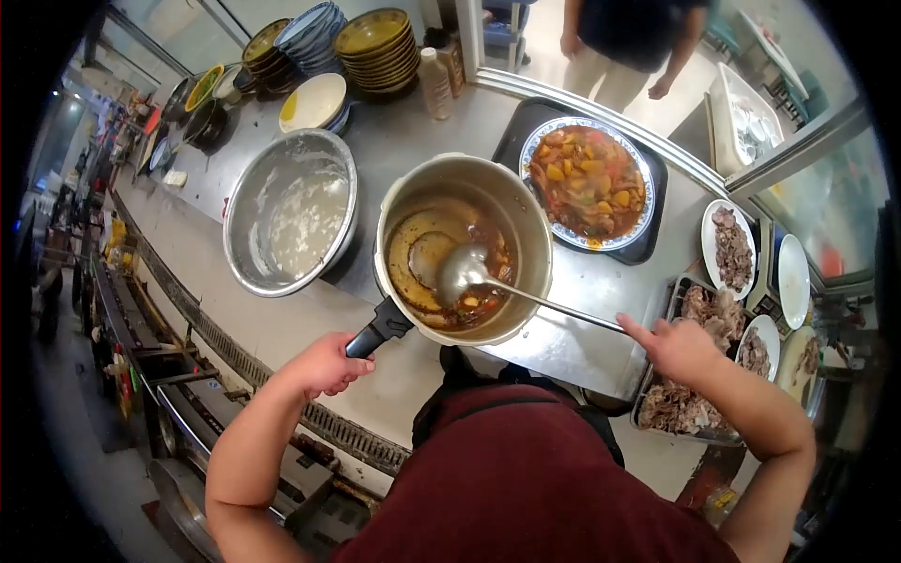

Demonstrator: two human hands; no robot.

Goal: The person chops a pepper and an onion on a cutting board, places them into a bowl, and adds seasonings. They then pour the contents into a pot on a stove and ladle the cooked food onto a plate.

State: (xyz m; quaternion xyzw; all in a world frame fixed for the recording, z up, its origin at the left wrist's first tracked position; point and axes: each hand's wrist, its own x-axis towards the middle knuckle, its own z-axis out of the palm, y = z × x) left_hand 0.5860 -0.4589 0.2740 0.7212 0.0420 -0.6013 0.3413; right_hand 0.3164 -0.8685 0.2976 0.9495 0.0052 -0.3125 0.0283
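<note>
My left hand [330, 365] is closed around the black handle [377, 328] of a deep metal pot [537, 253]. Inside the pot a little reddish-brown sauce with a few bits lies over the bottom. The bowl of a metal ladle [464, 272] rests down in that sauce. Its long shaft slants over the pot's right rim to my right hand [678, 349], which grips the end with the index finger stretched along it. Just beyond the pot, a blue-and-white plate [528, 150] heaped with a saucy stew of yellow and red chunks sits on a black tray [511, 141].
Left of the pot stands a big metal basin [246, 274] with whitish residue. Stacked bowls [380, 47] and a bottle [435, 84] line the back. Plates of meat [730, 246] and a meat tray [680, 403] are at right. Behind the window frame stands a person [629, 38].
</note>
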